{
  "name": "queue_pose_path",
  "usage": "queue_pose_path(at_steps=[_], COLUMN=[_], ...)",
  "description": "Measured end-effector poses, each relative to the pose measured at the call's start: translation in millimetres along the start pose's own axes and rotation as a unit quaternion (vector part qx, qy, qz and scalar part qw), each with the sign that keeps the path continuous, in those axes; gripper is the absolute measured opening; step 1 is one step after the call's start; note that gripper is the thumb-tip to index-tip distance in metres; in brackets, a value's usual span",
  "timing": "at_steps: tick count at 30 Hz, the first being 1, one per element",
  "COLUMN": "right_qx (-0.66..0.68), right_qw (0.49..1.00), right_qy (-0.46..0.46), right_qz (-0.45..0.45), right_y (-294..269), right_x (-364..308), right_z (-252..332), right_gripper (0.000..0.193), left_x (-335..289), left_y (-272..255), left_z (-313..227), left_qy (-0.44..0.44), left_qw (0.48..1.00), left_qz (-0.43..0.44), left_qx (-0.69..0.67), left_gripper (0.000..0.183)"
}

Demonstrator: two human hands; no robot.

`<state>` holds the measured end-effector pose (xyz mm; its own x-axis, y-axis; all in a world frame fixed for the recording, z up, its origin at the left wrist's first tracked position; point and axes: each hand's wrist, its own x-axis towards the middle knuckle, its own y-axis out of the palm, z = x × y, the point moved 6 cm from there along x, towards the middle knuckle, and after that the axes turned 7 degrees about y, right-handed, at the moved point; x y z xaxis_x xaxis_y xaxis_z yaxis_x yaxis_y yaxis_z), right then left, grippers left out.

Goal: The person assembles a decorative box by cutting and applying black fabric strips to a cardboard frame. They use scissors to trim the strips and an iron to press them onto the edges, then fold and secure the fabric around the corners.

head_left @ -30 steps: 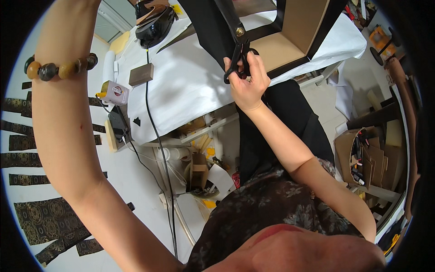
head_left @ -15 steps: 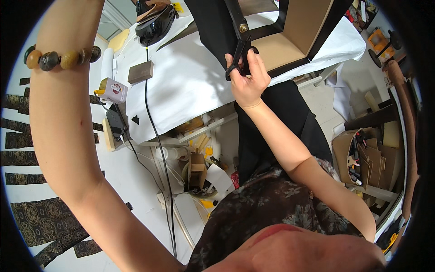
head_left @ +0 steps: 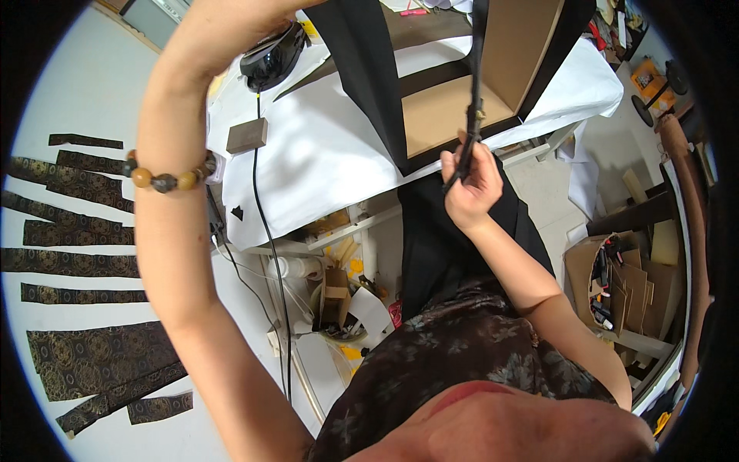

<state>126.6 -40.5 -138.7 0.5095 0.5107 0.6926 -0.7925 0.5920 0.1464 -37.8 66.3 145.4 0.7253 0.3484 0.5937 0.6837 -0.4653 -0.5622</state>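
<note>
My right hand (head_left: 476,189) is closed around the handles of large black scissors (head_left: 475,108). The scissors point upward, seen nearly edge-on, in front of an open box (head_left: 454,115) with tan inner board and black-covered edges. A strip of black fabric (head_left: 362,85) hangs down at the box's left side. My left arm, with a beaded bracelet (head_left: 164,182), is raised at the left. My left hand (head_left: 246,27) reaches over toward the fabric's top at the upper edge; its fingers are cut off there.
A white-covered table (head_left: 315,169) carries a black iron (head_left: 273,65) and a grey-brown block (head_left: 247,136). A black cord (head_left: 269,223) drops over its edge. Patterned dark fabric strips (head_left: 77,262) lie at the left. A carton (head_left: 589,269) of tools stands at the right.
My right hand has moved right and slightly down with the scissors, which have turned edge-on and away from the black fabric. My left arm has shifted right and bent over toward the fabric.
</note>
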Motion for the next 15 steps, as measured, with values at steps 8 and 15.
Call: queue_pose_path(at_steps=[8, 15], right_qx=[-0.065, -0.025], right_qw=[0.997, 0.995], right_qy=[0.020, 0.092], right_qz=[0.023, -0.032], right_y=[-75.0, -115.8], right_x=[13.8, 39.8], right_z=[-17.4, -43.5], right_gripper=[0.036, 0.034], left_x=[-4.7, -30.4], left_y=[4.9, -7.6], left_z=[16.9, 7.2], left_qy=[0.000, 0.084], left_qw=[0.992, 0.965], left_qz=[-0.119, -0.247], left_qx=[-0.047, 0.029], left_gripper=[0.051, 0.039])
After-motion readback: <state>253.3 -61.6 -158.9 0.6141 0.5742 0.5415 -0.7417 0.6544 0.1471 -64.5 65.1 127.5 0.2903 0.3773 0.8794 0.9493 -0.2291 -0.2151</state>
